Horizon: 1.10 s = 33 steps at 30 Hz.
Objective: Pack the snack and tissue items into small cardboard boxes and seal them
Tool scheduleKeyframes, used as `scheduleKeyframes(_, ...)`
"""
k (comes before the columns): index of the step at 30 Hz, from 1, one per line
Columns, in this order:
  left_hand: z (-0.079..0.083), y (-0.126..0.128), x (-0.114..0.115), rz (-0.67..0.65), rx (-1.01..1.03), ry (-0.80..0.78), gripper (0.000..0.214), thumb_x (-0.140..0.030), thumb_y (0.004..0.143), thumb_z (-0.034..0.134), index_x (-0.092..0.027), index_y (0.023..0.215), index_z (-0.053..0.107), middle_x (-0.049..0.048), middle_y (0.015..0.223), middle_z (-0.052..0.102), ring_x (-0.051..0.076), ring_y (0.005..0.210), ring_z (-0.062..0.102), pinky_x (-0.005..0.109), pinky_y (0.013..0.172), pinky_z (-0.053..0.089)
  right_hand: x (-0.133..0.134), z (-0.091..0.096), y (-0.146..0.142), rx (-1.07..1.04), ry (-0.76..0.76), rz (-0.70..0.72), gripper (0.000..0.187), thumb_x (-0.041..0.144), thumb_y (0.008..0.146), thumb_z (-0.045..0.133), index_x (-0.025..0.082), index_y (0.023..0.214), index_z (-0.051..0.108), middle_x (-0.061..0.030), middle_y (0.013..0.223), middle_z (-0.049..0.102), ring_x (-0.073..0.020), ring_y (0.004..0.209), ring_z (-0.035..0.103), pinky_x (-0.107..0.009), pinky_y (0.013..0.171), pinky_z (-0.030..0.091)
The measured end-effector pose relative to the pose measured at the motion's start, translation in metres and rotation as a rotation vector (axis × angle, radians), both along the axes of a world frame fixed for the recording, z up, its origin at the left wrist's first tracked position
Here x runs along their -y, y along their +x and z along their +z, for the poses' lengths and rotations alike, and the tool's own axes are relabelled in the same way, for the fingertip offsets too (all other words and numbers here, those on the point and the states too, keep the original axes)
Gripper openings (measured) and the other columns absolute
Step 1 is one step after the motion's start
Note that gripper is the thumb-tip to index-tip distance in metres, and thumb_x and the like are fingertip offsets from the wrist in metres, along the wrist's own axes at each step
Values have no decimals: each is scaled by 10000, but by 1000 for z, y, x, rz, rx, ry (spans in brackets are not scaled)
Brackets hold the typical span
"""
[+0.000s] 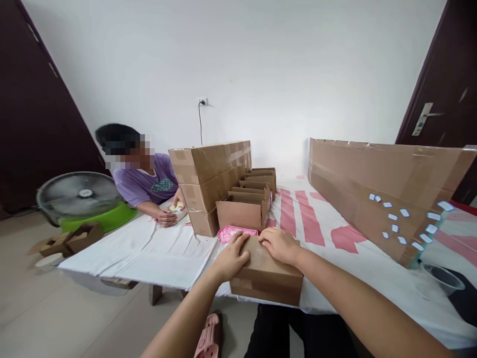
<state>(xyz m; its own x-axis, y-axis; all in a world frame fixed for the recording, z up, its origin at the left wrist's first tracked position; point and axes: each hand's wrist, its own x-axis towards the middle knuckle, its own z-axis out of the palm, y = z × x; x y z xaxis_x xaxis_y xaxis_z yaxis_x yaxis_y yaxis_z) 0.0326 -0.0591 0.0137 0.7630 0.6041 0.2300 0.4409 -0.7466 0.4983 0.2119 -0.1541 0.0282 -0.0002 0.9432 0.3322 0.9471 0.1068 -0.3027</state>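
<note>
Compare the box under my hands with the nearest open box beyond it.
Your box is closed on top, while the open box gapes upward. Your box sits at the near edge of the table; the open box stands farther back, beside the stacked boxes. Both are brown cardboard.

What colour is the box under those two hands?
The box is brown, like cardboard. It shows best in the head view.

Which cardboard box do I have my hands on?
The closed box at the near edge of the table, under your left hand and right hand. The stacked boxes and open boxes stand farther back.
</note>
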Motion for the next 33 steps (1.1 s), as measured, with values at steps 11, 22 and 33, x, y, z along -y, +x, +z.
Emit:
scheduleKeyframes(11, 1, -3, 2, -13, 34, -9, 544, -231, 794, 430, -111, 1323, 480, 162, 1455, 398, 277, 1328, 420, 418, 1115, 316, -16, 11, -13, 226, -85, -64, 177, 195, 918, 439, 184, 948, 613, -80, 993, 637, -206, 828, 621, -308, 701, 415)
scheduleKeyframes(22, -2, -5, 3, 18, 64, -69, 571, -259, 787, 432, -147, 1346, 464, 137, 1499, 343, 297, 1322, 433, 412, 1073, 375, 2, 4, -12, -124, 150, 48, 146, 211, 936, 343, 216, 913, 487, -50, 872, 605, -185, 797, 586, -310, 742, 454)
scheduleKeyframes(33, -20, -9, -19, 6, 89, 39, 546, -421, 848, 337, -200, 1331, 465, 80, 1471, 401, 293, 1295, 457, 428, 1051, 407, 125, -3, 53, -823, 186, -338, 335, 536, 872, 502, 206, 824, 529, -10, 771, 608, -115, 610, 545, -258, 584, 440)
